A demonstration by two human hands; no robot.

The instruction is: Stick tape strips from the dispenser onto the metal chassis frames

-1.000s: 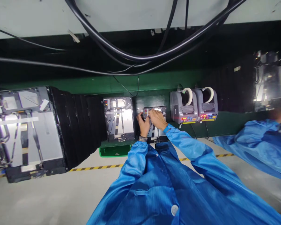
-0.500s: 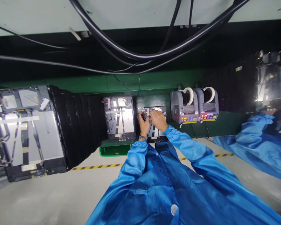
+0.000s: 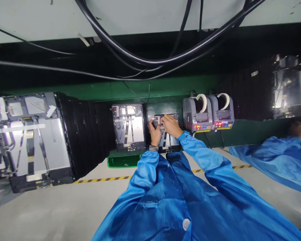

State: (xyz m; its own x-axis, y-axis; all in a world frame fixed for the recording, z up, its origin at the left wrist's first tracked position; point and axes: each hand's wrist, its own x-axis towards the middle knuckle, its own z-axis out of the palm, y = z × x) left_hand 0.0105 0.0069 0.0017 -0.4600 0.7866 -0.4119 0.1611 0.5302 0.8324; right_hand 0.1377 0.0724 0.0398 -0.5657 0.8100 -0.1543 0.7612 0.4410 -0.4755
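Left hand [image 3: 154, 133] and right hand [image 3: 170, 125] pinch narrowly, for fine control, on a small dark rectangular component [image 3: 158, 119] atop a flat silver metal panel [image 3: 167, 140].

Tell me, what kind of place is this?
It looks like a factory, with workers in matching blue coats, a long black belt carrying flat metal panels, and two tape machines.

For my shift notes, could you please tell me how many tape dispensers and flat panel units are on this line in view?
Automatic tape dispensers: 2
Flat panel units: 4
Total: 6
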